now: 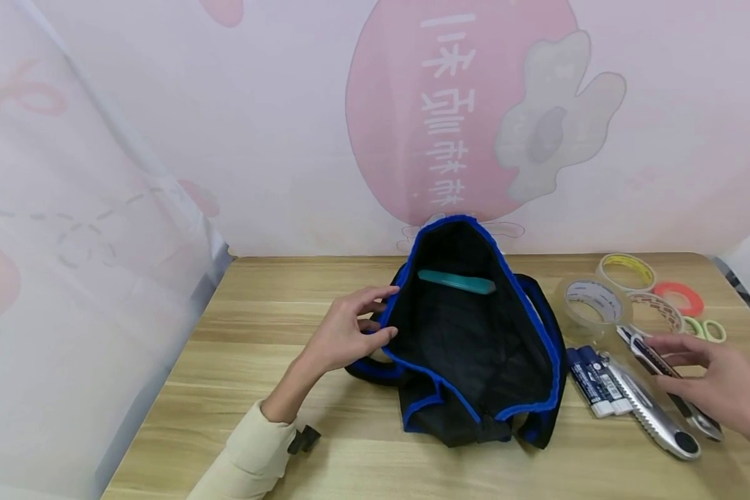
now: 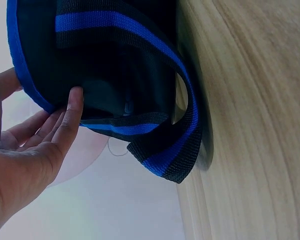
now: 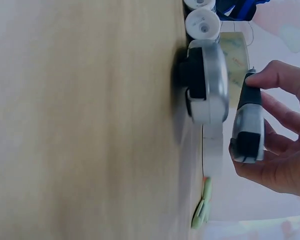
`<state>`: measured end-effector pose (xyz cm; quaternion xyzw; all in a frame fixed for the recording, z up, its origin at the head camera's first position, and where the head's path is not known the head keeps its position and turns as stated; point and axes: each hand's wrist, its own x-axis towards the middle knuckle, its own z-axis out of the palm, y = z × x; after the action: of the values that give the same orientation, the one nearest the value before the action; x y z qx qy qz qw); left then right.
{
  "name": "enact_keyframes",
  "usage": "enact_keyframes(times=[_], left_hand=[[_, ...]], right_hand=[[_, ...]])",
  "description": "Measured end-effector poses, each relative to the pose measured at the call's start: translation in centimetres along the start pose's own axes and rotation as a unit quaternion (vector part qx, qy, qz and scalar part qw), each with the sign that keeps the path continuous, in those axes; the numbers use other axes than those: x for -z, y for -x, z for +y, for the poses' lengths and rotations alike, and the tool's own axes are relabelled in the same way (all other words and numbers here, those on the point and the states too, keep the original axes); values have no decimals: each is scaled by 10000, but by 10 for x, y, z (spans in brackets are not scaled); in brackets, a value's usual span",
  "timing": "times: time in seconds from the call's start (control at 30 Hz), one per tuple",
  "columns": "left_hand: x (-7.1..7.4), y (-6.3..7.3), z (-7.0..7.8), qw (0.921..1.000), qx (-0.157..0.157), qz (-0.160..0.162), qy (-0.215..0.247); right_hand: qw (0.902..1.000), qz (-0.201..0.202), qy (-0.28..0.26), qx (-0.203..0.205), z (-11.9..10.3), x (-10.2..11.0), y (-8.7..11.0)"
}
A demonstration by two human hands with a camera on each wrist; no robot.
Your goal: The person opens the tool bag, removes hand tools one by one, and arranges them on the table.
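Note:
A black bag with blue trim (image 1: 469, 347) lies with its mouth spread wide on the table. My left hand (image 1: 344, 333) holds its left rim between thumb and fingers; the left wrist view shows the fingers at the blue edge (image 2: 27, 85), beside a striped strap (image 2: 165, 47). Inside the bag is a slim teal object (image 1: 456, 281). In my right hand (image 1: 719, 368) is a dark and silver utility knife (image 3: 248, 122), gripped along its sides and raised off the table. A larger silver utility knife (image 1: 653, 417) lies just beside it.
Two blue-and-white glue sticks (image 1: 584, 382) lie right of the bag. Behind them are a clear tape roll (image 1: 611, 295), other pale rolls (image 1: 628, 260), a red roll (image 1: 694, 302) and green scissors handles (image 1: 714, 331). A printed cloth (image 1: 287, 139) hangs behind the table.

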<state>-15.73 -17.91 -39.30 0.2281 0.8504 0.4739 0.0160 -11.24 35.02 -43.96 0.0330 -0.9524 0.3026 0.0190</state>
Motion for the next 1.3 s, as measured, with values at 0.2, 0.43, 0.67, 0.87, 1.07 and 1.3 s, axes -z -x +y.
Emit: enact_keyframes(times=[0.2,0.43,0.67,0.87,1.07,1.3], left_hand=[[0,0,0,10000,11,3,-36],[0,1,0,10000,25,-13,-50],[0,1,0,10000,-12,7,-69],[0,1,1,9999,-18,-22,-163],[0,0,1,9998,-11,-15,-199],[1,1,1,9998,11,-2,-173]], right_hand=[[9992,-257,197,-229,8,2,0],[9994,-227,240,-35,15,-3,2],[9997,-219,-110,-66,15,0,0],[9970,-533,119,-542,6,2,-2],[9993,-343,135,104,-5,2,-5],[9983,-277,12,517,-34,11,-18]])
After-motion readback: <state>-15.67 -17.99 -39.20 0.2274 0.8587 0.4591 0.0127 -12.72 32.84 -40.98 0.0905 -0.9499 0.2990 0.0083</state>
